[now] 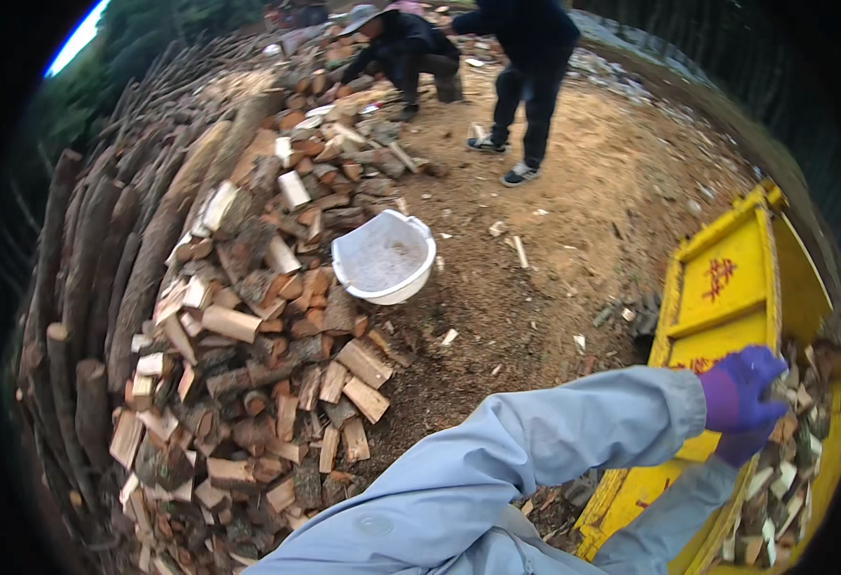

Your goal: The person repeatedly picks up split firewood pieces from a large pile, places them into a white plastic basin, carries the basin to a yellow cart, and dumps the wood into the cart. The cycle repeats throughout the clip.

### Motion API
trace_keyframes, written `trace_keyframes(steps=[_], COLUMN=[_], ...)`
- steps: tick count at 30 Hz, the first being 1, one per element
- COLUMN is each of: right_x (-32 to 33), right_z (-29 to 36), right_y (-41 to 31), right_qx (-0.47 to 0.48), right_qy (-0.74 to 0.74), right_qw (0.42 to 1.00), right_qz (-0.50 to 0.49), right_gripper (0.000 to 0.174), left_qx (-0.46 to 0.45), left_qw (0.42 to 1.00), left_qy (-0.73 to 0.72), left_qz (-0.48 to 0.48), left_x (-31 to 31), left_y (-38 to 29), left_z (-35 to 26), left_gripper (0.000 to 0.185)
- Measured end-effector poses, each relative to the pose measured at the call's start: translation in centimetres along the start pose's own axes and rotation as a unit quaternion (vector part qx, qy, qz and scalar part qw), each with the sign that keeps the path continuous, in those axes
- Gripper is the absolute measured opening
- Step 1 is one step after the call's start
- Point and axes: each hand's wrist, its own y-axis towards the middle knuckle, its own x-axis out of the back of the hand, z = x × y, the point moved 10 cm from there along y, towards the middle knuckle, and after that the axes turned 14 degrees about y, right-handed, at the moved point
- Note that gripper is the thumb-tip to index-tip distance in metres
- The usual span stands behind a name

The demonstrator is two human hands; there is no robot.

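Observation:
Both my hands, in purple gloves, are at the right over the side of a yellow metal truck bed (715,302) that bears red writing. My left hand (742,388) is above the bed's edge with its fingers spread a little; no piece of wood shows plainly in it. Partly hidden below it, my right hand (745,442) is close to the split firewood (783,478) inside the bed. Its fingers are not visible. A large pile of split firewood (230,323) lies to the left, and a white plastic tub (384,262) stands beside it on the ground.
Long logs (169,208) are stacked at the far left. Ahead, one person (410,54) crouches by the woodpile and another person (528,79) stands on the dirt. Wood scraps (519,251) are scattered over the ground. A dark tyre (647,316) shows beside the truck bed.

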Motion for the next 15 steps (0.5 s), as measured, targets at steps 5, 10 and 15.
trace_keyframes(steps=[5,10,15], right_x=[5.9,5.2,5.0], right_z=[-28.2,-44.2,-49.1], right_y=[-17.5,-39.6,-46.2], right_qx=[-0.368,-0.735,-0.802], right_qy=[-0.044,-0.23,-0.235], right_qw=[0.913,0.621,0.493], right_qz=[-0.171,0.148,0.241], right_gripper=[0.042,0.029,0.031], left_qx=[0.241,0.703,0.924], left_qw=[0.91,0.665,0.346], left_qy=[0.111,0.17,0.164], left_qz=[0.317,0.188,0.005], left_x=[-4.4,13.9,28.2], left_y=[-21.0,-58.6,-95.2], left_z=[20.3,32.9,12.4], left_gripper=[0.072,0.083,0.069])
